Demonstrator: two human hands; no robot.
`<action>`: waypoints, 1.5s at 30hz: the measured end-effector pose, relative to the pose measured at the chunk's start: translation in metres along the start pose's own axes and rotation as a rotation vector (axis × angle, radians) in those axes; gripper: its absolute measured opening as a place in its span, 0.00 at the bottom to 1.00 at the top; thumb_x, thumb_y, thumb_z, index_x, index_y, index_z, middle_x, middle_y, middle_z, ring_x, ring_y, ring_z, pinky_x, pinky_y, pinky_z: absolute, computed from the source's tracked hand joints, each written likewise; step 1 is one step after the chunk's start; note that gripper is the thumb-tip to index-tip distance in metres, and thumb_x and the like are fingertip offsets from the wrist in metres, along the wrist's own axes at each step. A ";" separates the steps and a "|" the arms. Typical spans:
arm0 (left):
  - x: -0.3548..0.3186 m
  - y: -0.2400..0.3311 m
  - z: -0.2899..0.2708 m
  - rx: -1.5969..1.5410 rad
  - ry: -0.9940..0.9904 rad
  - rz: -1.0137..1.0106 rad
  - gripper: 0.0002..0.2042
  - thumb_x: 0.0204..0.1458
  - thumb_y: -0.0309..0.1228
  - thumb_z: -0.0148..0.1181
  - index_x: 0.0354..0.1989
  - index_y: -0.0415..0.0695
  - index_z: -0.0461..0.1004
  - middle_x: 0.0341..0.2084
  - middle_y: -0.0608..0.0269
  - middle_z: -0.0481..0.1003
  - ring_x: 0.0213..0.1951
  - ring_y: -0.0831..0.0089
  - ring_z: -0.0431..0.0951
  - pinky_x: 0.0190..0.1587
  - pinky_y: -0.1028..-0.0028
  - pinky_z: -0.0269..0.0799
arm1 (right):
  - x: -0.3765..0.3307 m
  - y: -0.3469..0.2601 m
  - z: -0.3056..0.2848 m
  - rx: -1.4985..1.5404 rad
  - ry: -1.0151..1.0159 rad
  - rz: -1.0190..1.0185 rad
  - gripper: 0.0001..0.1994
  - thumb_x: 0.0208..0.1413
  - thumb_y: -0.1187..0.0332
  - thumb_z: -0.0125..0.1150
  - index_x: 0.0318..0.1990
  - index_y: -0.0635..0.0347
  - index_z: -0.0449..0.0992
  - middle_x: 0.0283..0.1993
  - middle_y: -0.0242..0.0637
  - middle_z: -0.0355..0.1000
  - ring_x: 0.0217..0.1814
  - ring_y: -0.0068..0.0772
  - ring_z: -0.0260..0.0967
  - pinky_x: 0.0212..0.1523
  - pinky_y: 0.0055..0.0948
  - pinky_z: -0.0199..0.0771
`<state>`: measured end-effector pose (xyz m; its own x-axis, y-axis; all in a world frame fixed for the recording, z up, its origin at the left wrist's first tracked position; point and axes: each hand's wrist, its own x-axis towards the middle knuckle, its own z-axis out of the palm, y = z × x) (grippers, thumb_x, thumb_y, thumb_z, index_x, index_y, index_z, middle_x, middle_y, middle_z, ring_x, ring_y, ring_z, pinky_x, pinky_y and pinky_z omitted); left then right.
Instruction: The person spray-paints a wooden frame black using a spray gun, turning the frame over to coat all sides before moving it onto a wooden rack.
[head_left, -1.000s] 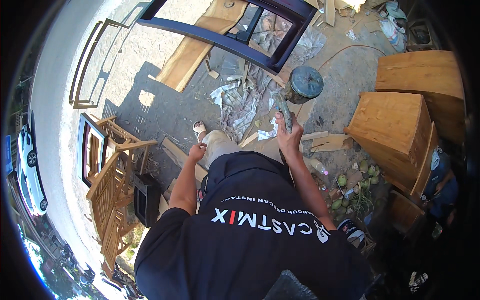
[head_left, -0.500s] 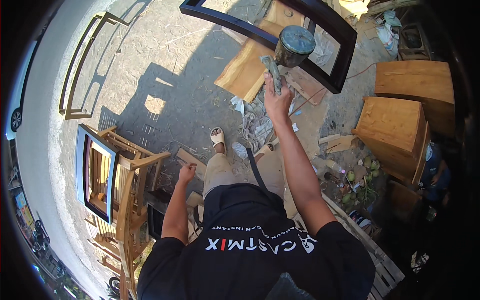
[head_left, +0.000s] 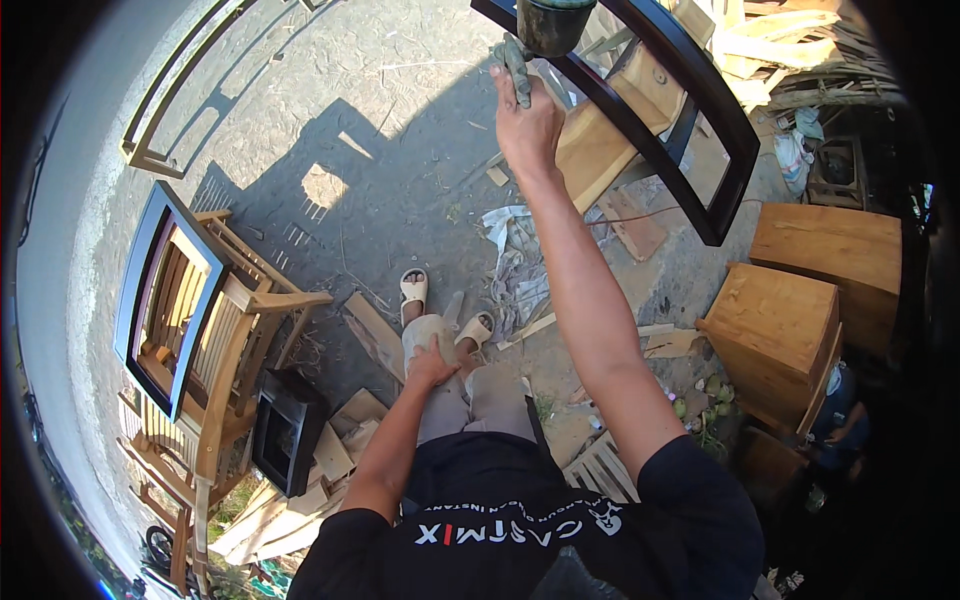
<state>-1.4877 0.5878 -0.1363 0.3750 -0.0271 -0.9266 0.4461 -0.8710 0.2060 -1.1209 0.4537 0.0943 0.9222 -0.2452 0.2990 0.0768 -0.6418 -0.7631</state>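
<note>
Though aslant, spray gun (head_left: 543,38) lengthwise forward.

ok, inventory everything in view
Spray gun: 1, grey, top centre
Large frame: 1, dark, top right
Plank: 1, light brown, partly behind large frame
Cabinets: 2, brown, right
Slatted furniture: uncounted, brown, left
Small frame: 1, dark, left
Thin frame: 1, brown, upper left
Box: 1, black, lower left
Wood scraps: many, pale, scattered
Sheeting: uncounted, whitish, centre
Fruit: several, green, lower right
Co-worker: 1, dark clothing, right
Sandals: 2, cream, centre
Trousers: 1, beige, centre
Left hand: 1, bare, on trousers
Right hand: 1, bare, on spray gun
</note>
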 end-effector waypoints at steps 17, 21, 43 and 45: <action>0.051 -0.138 -0.053 -0.022 -0.162 -0.128 0.54 0.47 0.56 0.68 0.78 0.63 0.38 0.69 0.36 0.57 0.66 0.40 0.65 0.64 0.48 0.65 | 0.027 -0.052 0.099 -0.116 -0.002 0.078 0.24 0.64 0.49 0.59 0.47 0.68 0.79 0.40 0.60 0.79 0.46 0.65 0.76 0.48 0.50 0.72; 0.049 -0.149 -0.062 0.001 -0.198 -0.117 0.53 0.47 0.55 0.68 0.77 0.63 0.39 0.69 0.36 0.57 0.66 0.40 0.65 0.64 0.48 0.65 | 0.037 -0.061 0.100 -0.156 0.040 0.079 0.26 0.64 0.48 0.58 0.49 0.69 0.78 0.41 0.61 0.78 0.47 0.64 0.76 0.48 0.48 0.73; 0.054 -0.169 -0.069 0.000 -0.215 -0.104 0.54 0.46 0.53 0.70 0.77 0.62 0.39 0.69 0.33 0.55 0.65 0.38 0.66 0.64 0.48 0.64 | 0.038 -0.048 0.142 -0.255 0.177 -0.050 0.22 0.63 0.51 0.61 0.36 0.68 0.75 0.32 0.59 0.77 0.37 0.64 0.77 0.39 0.52 0.72; 0.053 -0.171 -0.067 -0.007 -0.213 -0.105 0.54 0.46 0.53 0.70 0.78 0.63 0.39 0.69 0.33 0.55 0.65 0.38 0.66 0.64 0.48 0.64 | 0.050 -0.045 0.154 -0.276 0.191 -0.072 0.22 0.63 0.51 0.61 0.36 0.68 0.75 0.31 0.59 0.77 0.36 0.64 0.76 0.39 0.52 0.72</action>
<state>-1.4895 0.7684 -0.1996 0.1470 -0.0402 -0.9883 0.4794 -0.8711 0.1067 -1.0202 0.5824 0.0553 0.8282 -0.3072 0.4688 0.0099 -0.8283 -0.5602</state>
